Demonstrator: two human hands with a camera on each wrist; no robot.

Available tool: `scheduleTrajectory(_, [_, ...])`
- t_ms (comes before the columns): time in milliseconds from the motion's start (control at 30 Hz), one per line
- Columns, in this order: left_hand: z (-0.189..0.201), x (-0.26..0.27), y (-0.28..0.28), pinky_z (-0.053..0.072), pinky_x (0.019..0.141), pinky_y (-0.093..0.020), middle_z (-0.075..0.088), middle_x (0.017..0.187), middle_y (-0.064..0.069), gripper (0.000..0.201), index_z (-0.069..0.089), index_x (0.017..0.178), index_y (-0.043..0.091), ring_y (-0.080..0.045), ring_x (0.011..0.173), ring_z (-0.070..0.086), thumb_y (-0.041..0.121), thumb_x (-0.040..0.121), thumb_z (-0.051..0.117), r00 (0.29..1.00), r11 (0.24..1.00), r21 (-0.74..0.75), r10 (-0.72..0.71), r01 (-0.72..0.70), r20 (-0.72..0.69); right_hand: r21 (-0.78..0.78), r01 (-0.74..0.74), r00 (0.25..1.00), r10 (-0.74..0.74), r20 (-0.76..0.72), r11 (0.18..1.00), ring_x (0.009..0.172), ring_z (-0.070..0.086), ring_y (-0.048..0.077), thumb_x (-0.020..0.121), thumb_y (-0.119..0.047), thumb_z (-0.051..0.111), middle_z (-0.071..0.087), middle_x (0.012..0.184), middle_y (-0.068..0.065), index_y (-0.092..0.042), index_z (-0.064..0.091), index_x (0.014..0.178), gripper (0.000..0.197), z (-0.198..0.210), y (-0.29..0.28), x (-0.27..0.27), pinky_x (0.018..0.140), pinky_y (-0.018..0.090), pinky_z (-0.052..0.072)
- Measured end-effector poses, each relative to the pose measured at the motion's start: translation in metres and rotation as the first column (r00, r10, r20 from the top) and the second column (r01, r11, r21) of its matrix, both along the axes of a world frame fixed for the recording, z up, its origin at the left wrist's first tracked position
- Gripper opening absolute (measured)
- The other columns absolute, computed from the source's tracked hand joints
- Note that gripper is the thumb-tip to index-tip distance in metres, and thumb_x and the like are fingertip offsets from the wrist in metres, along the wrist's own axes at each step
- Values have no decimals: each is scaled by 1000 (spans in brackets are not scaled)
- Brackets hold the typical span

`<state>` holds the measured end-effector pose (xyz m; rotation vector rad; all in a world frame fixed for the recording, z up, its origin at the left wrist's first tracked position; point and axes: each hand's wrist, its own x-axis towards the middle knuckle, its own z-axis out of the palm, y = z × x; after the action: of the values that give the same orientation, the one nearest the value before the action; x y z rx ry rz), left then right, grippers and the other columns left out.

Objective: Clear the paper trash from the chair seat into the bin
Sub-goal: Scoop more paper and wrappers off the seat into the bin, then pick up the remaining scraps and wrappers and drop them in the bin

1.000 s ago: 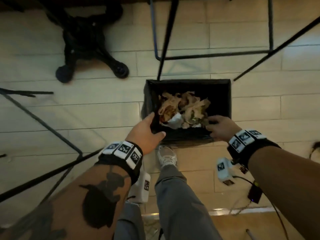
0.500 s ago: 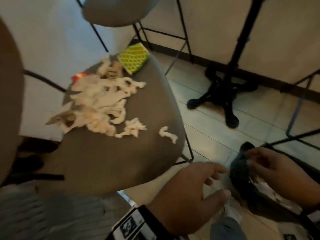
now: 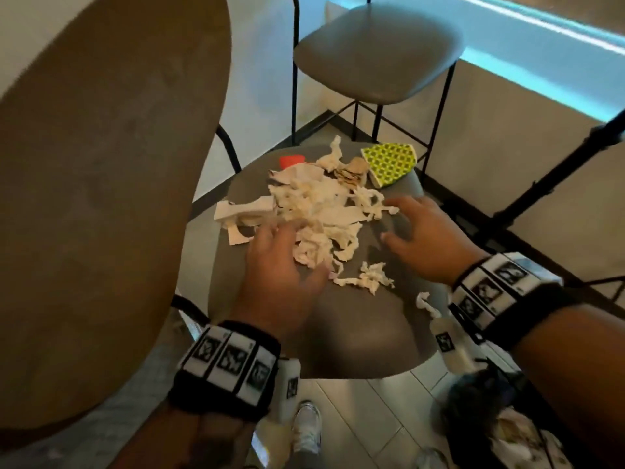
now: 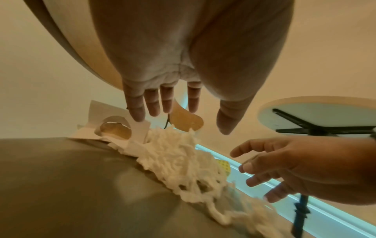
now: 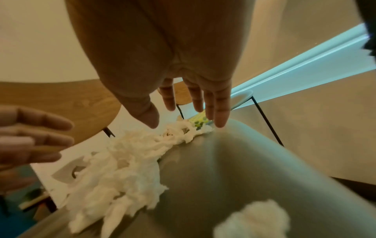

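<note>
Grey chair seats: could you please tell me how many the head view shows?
2: the near seat under the paper trash; the far seat beyond it. Others may lie outside the view.

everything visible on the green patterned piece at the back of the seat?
The green patterned piece looks like flattened card or paper, yellow-green with a dark repeating dot print and a pale edge. It lies at the far right corner of the chair seat, beside the paper pile. Neither hand touches it.
</note>
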<state>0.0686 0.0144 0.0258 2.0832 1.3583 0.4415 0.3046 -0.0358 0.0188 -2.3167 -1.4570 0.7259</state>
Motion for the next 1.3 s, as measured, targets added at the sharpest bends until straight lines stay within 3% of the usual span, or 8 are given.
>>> scheduleTrajectory(167, [-10, 15, 52, 24, 123, -59, 2, 173, -2, 100, 26, 157, 39, -35, 158, 5, 57, 75, 80, 972, 986, 33, 165, -162, -166, -95, -95, 992, 101, 70, 991, 152, 17, 40, 75, -74, 62, 10, 168, 9, -56, 6, 152, 96, -18, 41, -10, 118, 60, 27])
scheduleTrajectory(300, [-20, 23, 81, 7, 122, -69, -16, 173, -5, 118, 13, 159, 46, -43, 158, -10, 79, 64, 76, 913, 979, -27, 177, -201, -367, -185, -174, 958, 210, 196, 967, 144, 28, 37, 74, -81, 55, 27, 159, 8, -53, 21, 150, 88, -24, 48, -24, 111, 58, 35])
scheduleTrajectory(433, [-31, 22, 95, 8, 120, -73, 1, 173, -7, 116, 25, 154, 51, -45, 157, -4, 86, 54, 73, 867, 972, -112, 131, -209, -481, -191, -245, 918, 290, 268, 951, 131, 37, 31, 87, -58, 58, 41, 141, 6, -42, 44, 143, 60, -27, 47, -26, 105, 51, 40])
scheduleTrajectory(600, [-29, 25, 98, 37, 108, -57, 40, 152, -11, 91, 45, 144, 43, -40, 141, 32, 71, 64, 78, 827, 976, -7, 180, -218, -532, -136, -304, 930, 325, 171, 943, 114, 43, 25, 93, -35, 59, 47, 123, 5, -31, 54, 134, 42, -26, 43, -18, 94, 40, 47])
scheduleTrajectory(767, [-24, 25, 92, 39, 99, -54, 45, 142, -8, 60, 56, 130, 39, -37, 134, 36, 53, 76, 79, 805, 974, 9, 192, -226, -562, -86, -261, 964, 264, 31, 962, 103, 52, 21, 91, -29, 62, 53, 109, 3, -24, 63, 121, 30, -21, 41, -13, 86, 34, 48])
scheduleTrajectory(933, [-21, 23, 75, 39, 100, -56, 42, 149, -5, 52, 56, 126, 37, -37, 135, 34, 56, 81, 73, 805, 981, -14, 149, -191, -575, -12, -147, 987, 146, -66, 989, 93, 54, 14, 92, -29, 64, 55, 105, -1, -24, 62, 118, 27, -13, 38, -7, 74, 24, 44])
scheduleTrajectory(1133, [-15, 17, 48, 38, 101, -54, 45, 145, -4, 48, 53, 122, 37, -37, 134, 35, 62, 83, 66, 831, 982, -54, 122, -180, -543, -101, -283, 957, 275, -91, 954, 130, 42, 21, 82, -61, 64, 34, 147, 0, -46, 27, 148, 78, -9, 25, -32, 102, 40, 48])
scheduleTrajectory(1300, [-11, 14, 41, 39, 101, -56, 48, 135, -6, 45, 48, 116, 37, -39, 129, 41, 63, 83, 64, 841, 980, -79, 116, -185, -529, -72, -354, 931, 359, 71, 932, 124, 43, 24, 91, -48, 62, 40, 138, 5, -36, 46, 138, 51, -22, 25, -49, 99, 37, 46])
